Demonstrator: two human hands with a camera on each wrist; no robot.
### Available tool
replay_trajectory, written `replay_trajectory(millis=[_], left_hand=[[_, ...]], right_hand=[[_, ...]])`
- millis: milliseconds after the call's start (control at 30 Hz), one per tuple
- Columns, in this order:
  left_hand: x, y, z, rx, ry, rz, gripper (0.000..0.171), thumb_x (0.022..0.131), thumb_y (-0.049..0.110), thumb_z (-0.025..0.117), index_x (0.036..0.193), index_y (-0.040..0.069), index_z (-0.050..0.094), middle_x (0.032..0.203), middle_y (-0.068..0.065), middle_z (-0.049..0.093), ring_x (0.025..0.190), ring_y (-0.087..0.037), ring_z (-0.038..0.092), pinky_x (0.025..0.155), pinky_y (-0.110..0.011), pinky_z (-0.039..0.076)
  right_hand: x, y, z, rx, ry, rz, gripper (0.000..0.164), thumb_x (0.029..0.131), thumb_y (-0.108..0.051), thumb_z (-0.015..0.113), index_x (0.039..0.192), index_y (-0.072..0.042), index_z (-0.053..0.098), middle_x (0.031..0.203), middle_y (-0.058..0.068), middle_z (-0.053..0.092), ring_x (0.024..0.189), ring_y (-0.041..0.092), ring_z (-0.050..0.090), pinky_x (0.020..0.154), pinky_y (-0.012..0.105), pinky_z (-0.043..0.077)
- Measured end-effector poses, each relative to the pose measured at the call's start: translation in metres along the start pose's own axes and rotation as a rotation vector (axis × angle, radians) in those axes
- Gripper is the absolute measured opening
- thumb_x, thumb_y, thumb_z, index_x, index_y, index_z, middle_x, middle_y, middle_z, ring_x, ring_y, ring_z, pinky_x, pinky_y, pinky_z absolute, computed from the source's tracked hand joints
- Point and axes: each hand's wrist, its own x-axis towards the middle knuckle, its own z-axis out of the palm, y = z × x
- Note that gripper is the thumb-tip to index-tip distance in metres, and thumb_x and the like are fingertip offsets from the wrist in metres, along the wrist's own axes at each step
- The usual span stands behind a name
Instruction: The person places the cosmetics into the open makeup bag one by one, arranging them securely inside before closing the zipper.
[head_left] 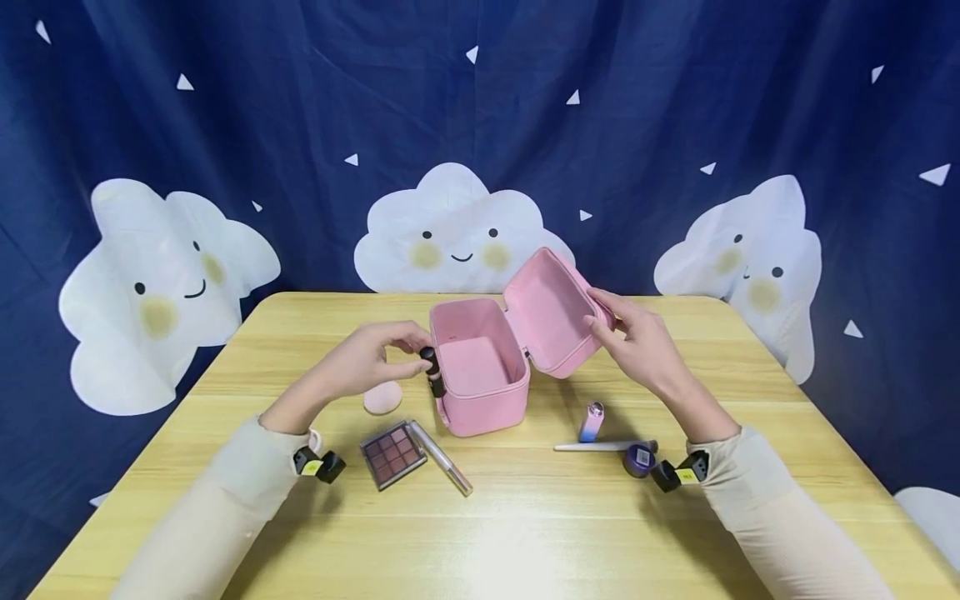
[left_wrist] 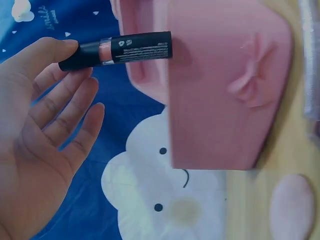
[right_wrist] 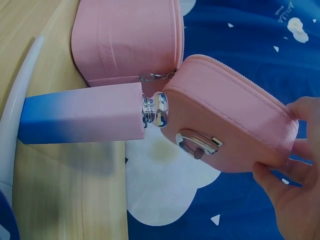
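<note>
My left hand (head_left: 375,357) pinches a black lipstick tube (left_wrist: 142,48) with a pinkish band by its end, between thumb and fingers. In the head view the tube hangs at the left rim of a pink makeup case (head_left: 487,410), overlapping its outer wall. A pink bow (left_wrist: 256,72) decorates that wall in the left wrist view. The case stands unzipped, its pale pink inside facing up. My right hand (head_left: 643,346) grips the outer edge of the lid (head_left: 551,312), thumb on one side and fingers on the other, holding it tilted back to the right.
Left of the case lie a round pink puff (head_left: 383,398), an eyeshadow palette (head_left: 393,456) and a slim clear tube (head_left: 442,460). To its right are an upright pink-blue bottle (head_left: 591,425), a white-handled brush (head_left: 588,447) and a purple jar (head_left: 638,460). A blue curtain (head_left: 480,108) hangs behind.
</note>
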Motion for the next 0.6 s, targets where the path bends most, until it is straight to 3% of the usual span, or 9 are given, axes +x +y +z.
replay_trajectory(millis=[300, 600], left_hand=[[0.036, -0.003, -0.011, 0.013, 0.02, -0.034, 0.015, 0.089, 0.013, 0.072, 0.104, 0.013, 0.069, 0.099, 0.003, 0.067, 0.091, -0.015, 0.063, 0.086, -0.039, 0.051], [0.074, -0.017, -0.001, 0.122, -0.047, -0.109, 0.019, 0.091, 0.017, 0.068, 0.109, 0.012, 0.067, 0.097, 0.0, 0.069, 0.094, -0.019, 0.064, 0.087, -0.041, 0.051]], right_hand=[[-0.002, 0.0, 0.0, -0.087, 0.018, -0.058, 0.044, 0.096, -0.018, 0.063, 0.137, -0.005, 0.056, 0.135, 0.018, 0.057, 0.116, 0.033, 0.058, 0.092, 0.05, 0.05], [-0.002, 0.001, 0.001, -0.116, 0.02, -0.07, 0.045, 0.095, -0.019, 0.063, 0.137, -0.004, 0.056, 0.133, 0.018, 0.058, 0.114, 0.033, 0.059, 0.089, 0.049, 0.05]])
